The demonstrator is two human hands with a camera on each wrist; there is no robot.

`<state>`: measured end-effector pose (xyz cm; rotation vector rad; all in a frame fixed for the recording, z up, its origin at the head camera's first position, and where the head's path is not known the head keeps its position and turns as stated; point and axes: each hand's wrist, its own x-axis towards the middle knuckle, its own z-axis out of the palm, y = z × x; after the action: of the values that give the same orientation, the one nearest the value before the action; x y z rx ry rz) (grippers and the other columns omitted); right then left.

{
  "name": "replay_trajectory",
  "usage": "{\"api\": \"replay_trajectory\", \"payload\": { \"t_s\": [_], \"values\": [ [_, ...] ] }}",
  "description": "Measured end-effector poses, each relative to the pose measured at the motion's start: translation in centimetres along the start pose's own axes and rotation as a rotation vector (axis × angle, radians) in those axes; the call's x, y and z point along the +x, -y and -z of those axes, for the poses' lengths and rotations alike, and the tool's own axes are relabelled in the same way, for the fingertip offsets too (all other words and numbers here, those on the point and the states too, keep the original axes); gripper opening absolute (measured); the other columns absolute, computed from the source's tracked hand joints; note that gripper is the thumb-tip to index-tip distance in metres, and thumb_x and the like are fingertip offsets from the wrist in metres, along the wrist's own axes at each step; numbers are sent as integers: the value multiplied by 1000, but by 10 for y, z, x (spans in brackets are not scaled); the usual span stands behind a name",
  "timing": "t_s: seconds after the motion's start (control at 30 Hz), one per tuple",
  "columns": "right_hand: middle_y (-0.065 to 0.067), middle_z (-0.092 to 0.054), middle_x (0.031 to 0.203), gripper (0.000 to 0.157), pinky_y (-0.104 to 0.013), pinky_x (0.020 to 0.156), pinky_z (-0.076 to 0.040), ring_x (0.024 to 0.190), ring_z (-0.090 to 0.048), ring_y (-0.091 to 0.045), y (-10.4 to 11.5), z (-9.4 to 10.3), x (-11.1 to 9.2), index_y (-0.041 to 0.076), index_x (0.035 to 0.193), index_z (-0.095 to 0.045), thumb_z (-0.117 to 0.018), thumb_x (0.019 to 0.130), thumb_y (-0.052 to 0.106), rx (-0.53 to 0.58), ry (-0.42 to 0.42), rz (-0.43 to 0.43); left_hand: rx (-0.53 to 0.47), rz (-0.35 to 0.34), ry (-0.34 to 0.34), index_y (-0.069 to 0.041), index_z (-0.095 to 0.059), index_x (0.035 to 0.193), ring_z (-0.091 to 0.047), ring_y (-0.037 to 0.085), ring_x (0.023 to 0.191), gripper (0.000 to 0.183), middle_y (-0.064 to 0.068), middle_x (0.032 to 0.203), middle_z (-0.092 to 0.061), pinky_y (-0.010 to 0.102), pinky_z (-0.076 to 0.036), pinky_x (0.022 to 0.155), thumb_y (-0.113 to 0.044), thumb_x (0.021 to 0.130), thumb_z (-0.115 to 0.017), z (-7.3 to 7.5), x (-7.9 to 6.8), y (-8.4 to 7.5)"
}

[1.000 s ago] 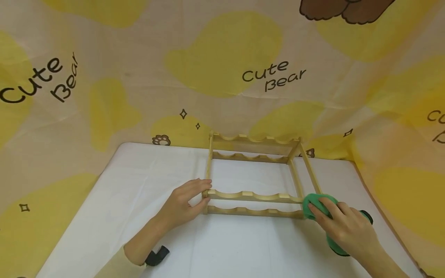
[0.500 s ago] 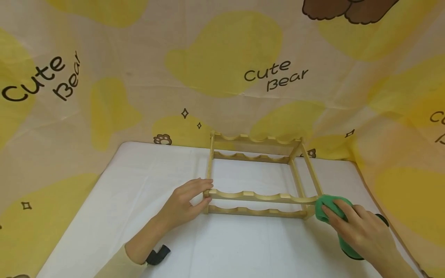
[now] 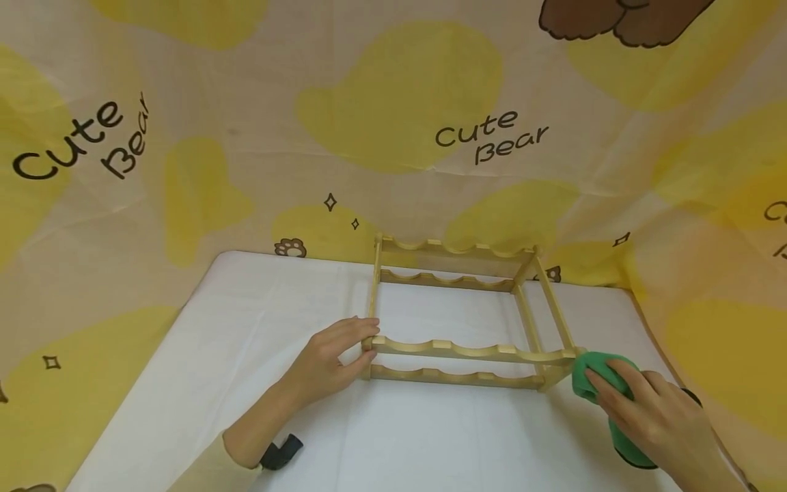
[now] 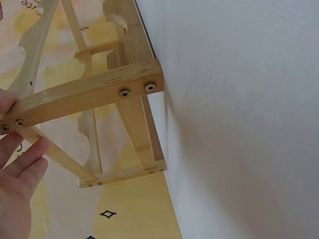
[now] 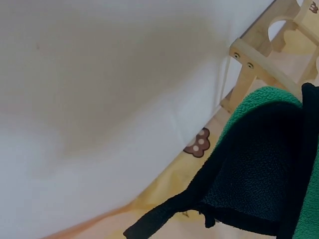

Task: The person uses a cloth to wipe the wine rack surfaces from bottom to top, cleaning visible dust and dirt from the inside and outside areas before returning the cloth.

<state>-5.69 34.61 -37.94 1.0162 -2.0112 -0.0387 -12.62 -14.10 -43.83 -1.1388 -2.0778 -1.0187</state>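
Rack (image 3: 441,349), corner (image 4: 12,120) in left grip (image 3: 321,361), cloth (image 3: 588,362) in right grip (image 3: 654,411), perhaps touching.

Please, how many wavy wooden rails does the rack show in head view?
4: on the near side, the upper front rail and lower front rail; on the far side, the upper back rail and lower back rail. None seems hidden.

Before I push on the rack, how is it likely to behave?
The rack should stay stiff: its wooden bars look fastened with screws. It is probably light for its size, being mostly open frame. It could slide on the flat white table, though the left hand, gripping it on the left, may steady it.
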Motion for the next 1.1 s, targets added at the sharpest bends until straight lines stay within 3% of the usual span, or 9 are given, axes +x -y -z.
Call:
{"api": "replay_trajectory", "payload": {
  "t_s": [0.63, 0.87, 1.1],
  "values": [
    [-29, -65, 102, 55, -52, 39, -48, 56, -52, -39, -28, -2, -19, 3, 101, -78, -41, 113, 42, -37, 41, -84, -7, -4, -9, -1, -71, 115, -72, 33, 112, 42, 13, 123, -74, 39, -55, 106, 8, 75, -82, -1, 1, -2],
    [-26, -68, 101, 55, -54, 37, -46, 59, -58, -44, -37, -12, -21, 3, 95, -80, -47, 110, 45, -66, -49, -165, -7, -8, -10, -2, -71, 113, -72, 33, 110, 42, 13, 121, -75, 42, -56, 104, 10, 75, -81, 1, 2, -3],
    [-26, -69, 103, 56, -54, 39, -46, 62, -59, -43, -43, -17, -26, 4, 96, -81, -47, 110, 47, -64, -43, -188, -17, -1, -9, -2, -72, 113, -73, 32, 110, 41, 13, 121, -75, 39, -54, 106, 9, 74, -80, 3, 0, -3]
  ]
}}
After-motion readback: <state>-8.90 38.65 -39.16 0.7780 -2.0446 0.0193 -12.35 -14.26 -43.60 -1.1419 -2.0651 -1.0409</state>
